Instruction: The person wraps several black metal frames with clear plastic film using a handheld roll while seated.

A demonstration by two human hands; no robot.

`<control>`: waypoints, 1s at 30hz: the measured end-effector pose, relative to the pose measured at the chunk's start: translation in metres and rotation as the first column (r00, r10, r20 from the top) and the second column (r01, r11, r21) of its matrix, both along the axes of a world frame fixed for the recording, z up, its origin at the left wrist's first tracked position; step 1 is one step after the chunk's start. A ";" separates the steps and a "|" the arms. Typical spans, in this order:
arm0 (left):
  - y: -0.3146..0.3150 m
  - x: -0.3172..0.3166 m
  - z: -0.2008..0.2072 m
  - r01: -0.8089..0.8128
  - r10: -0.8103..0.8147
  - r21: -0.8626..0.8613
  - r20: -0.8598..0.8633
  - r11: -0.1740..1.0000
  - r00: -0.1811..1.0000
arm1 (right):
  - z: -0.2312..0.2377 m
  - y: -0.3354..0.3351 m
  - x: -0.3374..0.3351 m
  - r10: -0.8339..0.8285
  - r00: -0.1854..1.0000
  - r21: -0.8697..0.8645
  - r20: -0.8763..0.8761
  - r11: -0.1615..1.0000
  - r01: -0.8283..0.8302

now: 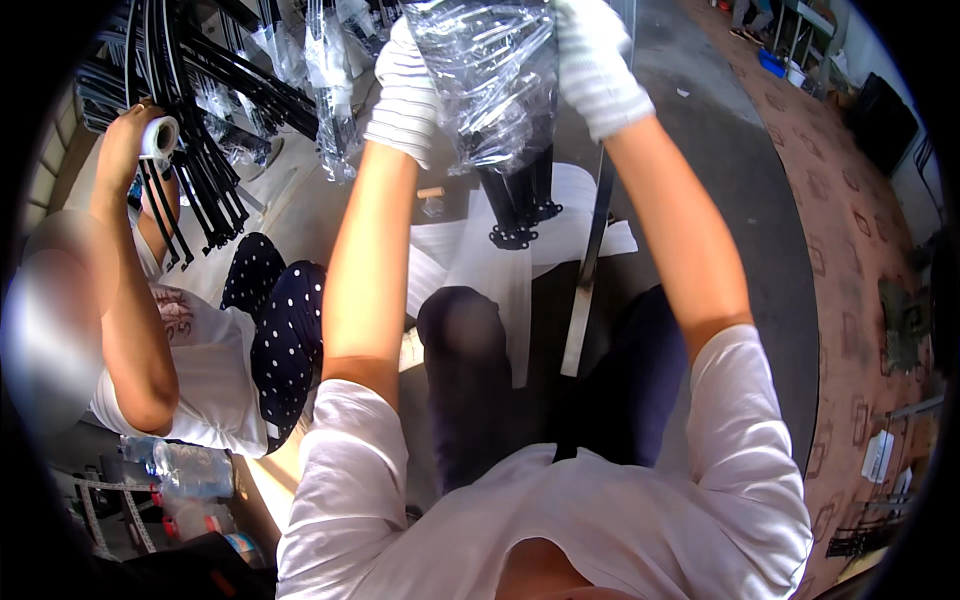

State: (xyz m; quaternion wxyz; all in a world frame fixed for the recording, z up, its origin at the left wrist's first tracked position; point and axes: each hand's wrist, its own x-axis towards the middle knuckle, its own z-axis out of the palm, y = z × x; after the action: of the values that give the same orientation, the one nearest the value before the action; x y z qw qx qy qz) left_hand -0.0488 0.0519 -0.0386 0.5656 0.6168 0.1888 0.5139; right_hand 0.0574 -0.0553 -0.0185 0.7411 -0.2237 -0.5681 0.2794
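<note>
At the top centre, my left hand [404, 90], in a white striped knit glove, presses against the left side of a bundle of black metal rods [490, 85] wrapped in clear plastic film. On the bundle's other side is my right hand [600, 75], gloved the same way. Both hands appear closed on it, though the fingertips are partly hidden or cut off by the upper edge. Bare black rod ends with small flat holed tabs [515, 215] stick out below the film, above a white sheet [575, 215]. A long metal bar [590, 250] stands beside my right forearm.
On the left, a seated co-worker holds a film roll [160, 138] by hanging black rods [190, 190]. More wrapped bundles [330, 80] stand behind. Large plastic bottles [190, 470] sit lower left. A patterned reddish floor covering [800, 200] runs along the right.
</note>
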 end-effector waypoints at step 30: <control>-0.031 -0.017 -0.052 0.038 -0.227 0.581 0.257 0.813 0.939 | -0.016 -0.011 0.026 -0.245 0.969 0.135 -0.027 0.960 0.246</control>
State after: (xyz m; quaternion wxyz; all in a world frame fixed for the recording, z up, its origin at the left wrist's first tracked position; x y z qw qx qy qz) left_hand -0.0658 0.0212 -0.0911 0.4137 0.6787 -0.1094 0.5969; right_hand 0.0830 -0.0666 -0.0350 0.7864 -0.2395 -0.5502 0.1465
